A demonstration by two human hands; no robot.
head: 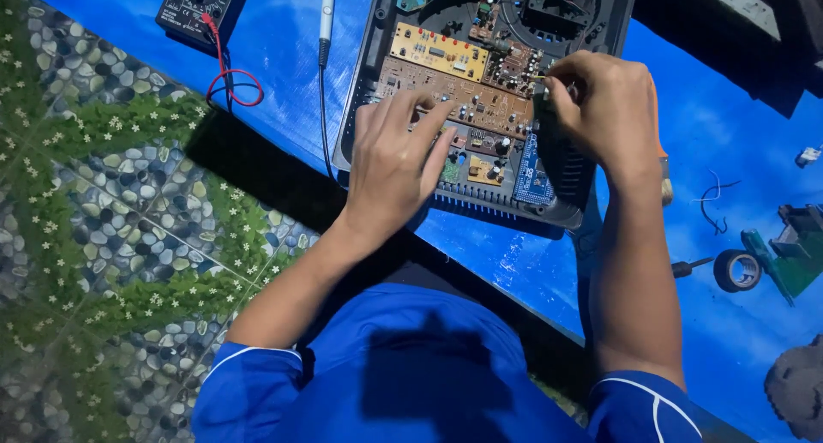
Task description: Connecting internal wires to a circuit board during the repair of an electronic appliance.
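An open dark-cased electronic device point(561, 164) lies on a blue table cover, with brown and yellow circuit boards point(480, 100) exposed inside. My left hand point(394, 164) rests flat on the boards near the front edge, fingers spread, holding nothing. My right hand point(600, 108) is over the right side of the device, its fingers pinched around a thin tool whose tip point(538, 79) meets the board. An orange handle point(661, 143) shows behind that wrist; whether the hand holds it I cannot tell.
A black multimeter point(201, 1) with a red lead point(233, 78) and a grey probe point(327, 14) lie at the back left. At the right are a tape roll point(737, 270), a green board piece point(793, 259) and loose wires point(711, 194). Pebble-patterned floor point(94, 211) lies left of the table edge.
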